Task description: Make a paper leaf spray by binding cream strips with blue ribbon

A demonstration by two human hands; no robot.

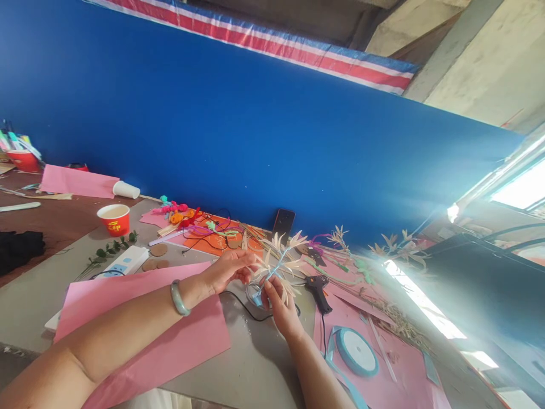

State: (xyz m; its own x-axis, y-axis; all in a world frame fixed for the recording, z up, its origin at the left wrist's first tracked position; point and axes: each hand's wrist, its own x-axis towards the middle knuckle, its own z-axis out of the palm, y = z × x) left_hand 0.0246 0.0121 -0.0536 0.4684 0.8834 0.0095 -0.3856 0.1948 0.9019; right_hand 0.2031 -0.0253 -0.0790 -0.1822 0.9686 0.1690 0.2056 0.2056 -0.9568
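In the head view, a handmade flower spray (pixel 279 264) with pale, narrow petals stands over the table, its stem wound with light blue ribbon. My right hand (pixel 279 307) pinches that stem low down between thumb and fingers. A loose blue ribbon end (pixel 258 297) shows just left of my right thumb. My left hand (pixel 232 270), with a bangle on the wrist, is curled with its fingertips close together at the left petals. Whatever lies between those fingertips is too small to make out. Right of the flower is a black hot glue gun (pixel 318 292).
A blue ribbon roll (pixel 356 352) lies on pink paper at the right. Another pink sheet (pixel 170 329) lies under my left forearm. A phone (pixel 284 221) leans against the blue partition (pixel 213 125). A paper cup (pixel 114 220) and power strip (pixel 128 261) stand left. Cables cross the table.
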